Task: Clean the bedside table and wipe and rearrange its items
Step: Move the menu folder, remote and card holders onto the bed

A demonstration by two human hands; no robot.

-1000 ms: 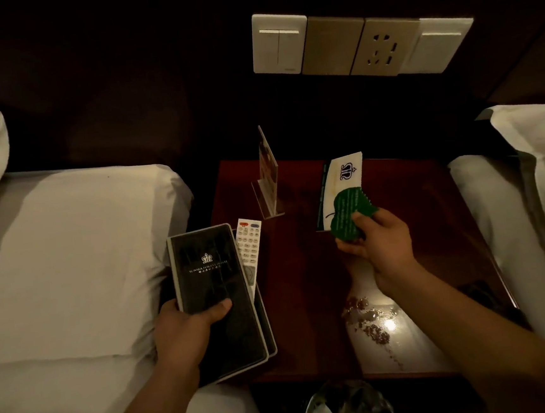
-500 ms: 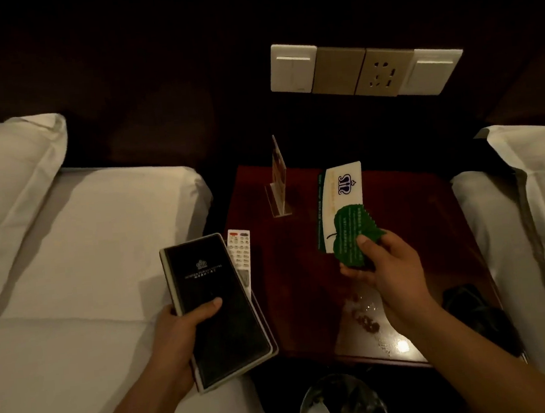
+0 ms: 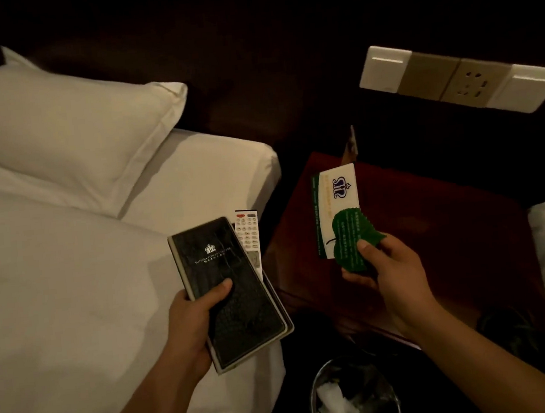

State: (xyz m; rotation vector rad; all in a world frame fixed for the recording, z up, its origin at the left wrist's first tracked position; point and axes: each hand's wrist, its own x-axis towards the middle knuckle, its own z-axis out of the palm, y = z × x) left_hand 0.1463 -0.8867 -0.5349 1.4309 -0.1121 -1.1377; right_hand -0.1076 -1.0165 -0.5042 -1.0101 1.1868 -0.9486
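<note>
Left hand (image 3: 192,325) grips a black folder (image 3: 229,289) with a remote (image 3: 248,238) tucked beside it, now held over the bed (image 3: 74,289) rather than the bedside table (image 3: 448,240). Right hand (image 3: 396,281) pinches 2 cards (image 3: 340,207), unchanged, above the table. A pillow (image 3: 60,126) has entered view.

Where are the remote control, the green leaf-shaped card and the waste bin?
remote control (image 3: 248,234): head view, on its button face above the black folder.
green leaf-shaped card (image 3: 350,239): head view, on its printed middle.
waste bin (image 3: 316,387): head view, on its left rim.
</note>
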